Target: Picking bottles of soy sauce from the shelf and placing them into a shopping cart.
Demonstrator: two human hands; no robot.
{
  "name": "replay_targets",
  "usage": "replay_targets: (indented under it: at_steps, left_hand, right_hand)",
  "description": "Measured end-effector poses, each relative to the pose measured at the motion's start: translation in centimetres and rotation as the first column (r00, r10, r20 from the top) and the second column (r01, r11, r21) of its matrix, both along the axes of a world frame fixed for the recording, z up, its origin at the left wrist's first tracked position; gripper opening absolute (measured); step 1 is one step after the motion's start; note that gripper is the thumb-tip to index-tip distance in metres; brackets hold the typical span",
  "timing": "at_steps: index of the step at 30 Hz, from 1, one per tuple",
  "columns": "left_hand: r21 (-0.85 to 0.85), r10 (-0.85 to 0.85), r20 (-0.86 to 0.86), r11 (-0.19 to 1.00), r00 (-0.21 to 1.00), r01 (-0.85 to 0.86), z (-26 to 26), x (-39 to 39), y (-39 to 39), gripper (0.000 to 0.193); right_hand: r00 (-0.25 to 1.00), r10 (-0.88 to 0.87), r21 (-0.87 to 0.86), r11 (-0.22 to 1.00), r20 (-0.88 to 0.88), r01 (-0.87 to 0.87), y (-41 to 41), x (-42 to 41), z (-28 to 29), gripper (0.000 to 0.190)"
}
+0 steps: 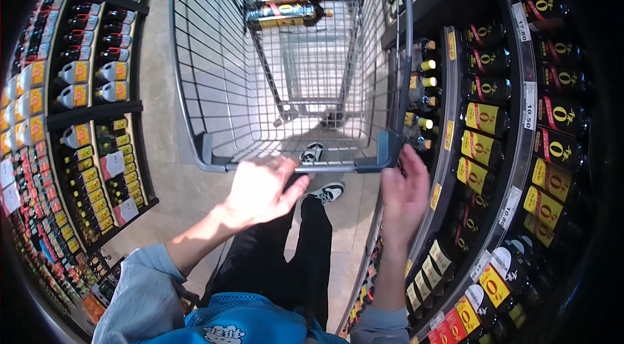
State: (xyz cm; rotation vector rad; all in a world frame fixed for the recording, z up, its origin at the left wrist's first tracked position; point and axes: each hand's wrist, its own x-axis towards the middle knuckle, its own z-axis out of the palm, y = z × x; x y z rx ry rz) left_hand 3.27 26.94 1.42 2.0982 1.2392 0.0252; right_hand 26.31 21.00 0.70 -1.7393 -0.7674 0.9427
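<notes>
A wire shopping cart (178, 76) stands before me with its handle bar (326, 167) towards my body. My left hand (261, 190) lies over the left part of this bar, its fingers bent over it and the thumb sticking out to the right. Raised and slightly blurred, my right hand (403, 193) is beside the cart's right rear corner (387, 149), between the cart and the shelf. Its fingers are apart, with nothing in them. At the far end of the cart, several dark bottles (287, 15) with yellow caps and yellow-black labels lie on their sides.
Close on my right, a shelf holds rows of dark bottles (482, 117) behind price strips (524, 61). Across the aisle on the left are shelves with white jugs (73, 95) and smaller bottles (92, 188). My shoes (327, 193) stand on the tiled floor (161, 149) behind the cart.
</notes>
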Motion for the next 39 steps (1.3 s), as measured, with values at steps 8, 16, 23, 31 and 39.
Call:
replay_targets:
  at_steps: [8, 16, 23, 31, 39]
  left_hand:
    - [-0.524, -0.337, -0.098, 0.817, 0.936, 0.240, 2.7, -1.1, -2.1, 0.044]
    - [0.046, -0.004, -0.123, 0.999, 0.992, 0.009, -14.0, -2.7, 13.2, 0.042]
    - [0.080, -0.157, -0.351, 0.977, 0.923, 0.197, -19.1, 0.4, 19.4, 0.077]
    - [0.170, 0.023, -0.635, 0.979, 0.772, 0.110, -20.6, 2.7, 19.0, 0.095]
    - [0.074, -0.124, -0.586, 0.976, 0.801, 0.205, -21.8, 4.2, 19.2, 0.095]
  right_hand:
    - [0.990, -0.115, -0.085, 0.989, 0.084, 0.122, -6.7, -2.2, -2.6, 0.042]
    - [0.959, -0.076, -0.062, 0.993, 0.274, 0.097, -15.3, -4.0, -3.0, 0.028]
    - [0.951, -0.129, -0.138, 0.975, 0.280, 0.173, -20.6, -5.1, -2.6, 0.026]
    - [0.962, -0.088, -0.146, 0.981, 0.260, 0.129, -19.8, -5.5, -2.5, 0.025]
    - [0.947, -0.157, -0.151, 0.967, 0.279, 0.205, -18.7, -5.5, -2.4, 0.025]
